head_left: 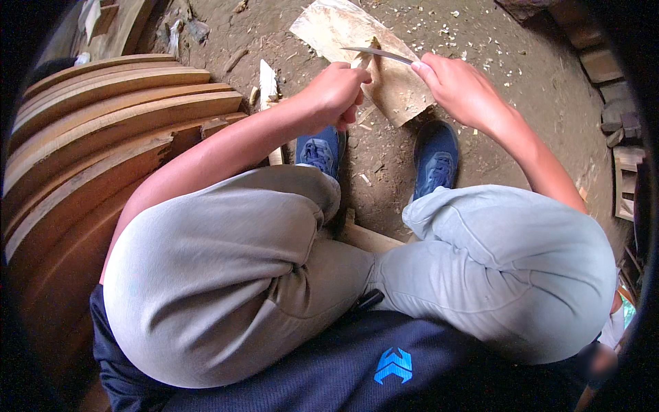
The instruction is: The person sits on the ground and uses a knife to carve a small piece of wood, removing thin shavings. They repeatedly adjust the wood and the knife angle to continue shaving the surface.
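Note:
My right hand point(461, 88) is closed round the handle of a knife point(384, 53). Its narrow, slightly curved blade points left, and the handle is mostly hidden in my fingers. Just left of it, my left hand point(336, 90) is closed, its fingers curled round a small brownish piece point(363, 59) that looks like wood. The blade crosses over or against the upper end of this piece; I cannot tell whether it cuts in. Beneath both hands lies a tan, worn sheet point(328, 26) on the dirt floor, with pale shavings on its near part.
Long curved wooden boards point(130, 110) are stacked at my left. A pale wood splinter point(268, 81) lies beside them. Shavings dot the dirt floor point(535, 117). Wooden blocks point(604, 65) line the right edge. My blue shoes point(436, 156) flank the sheet's near end.

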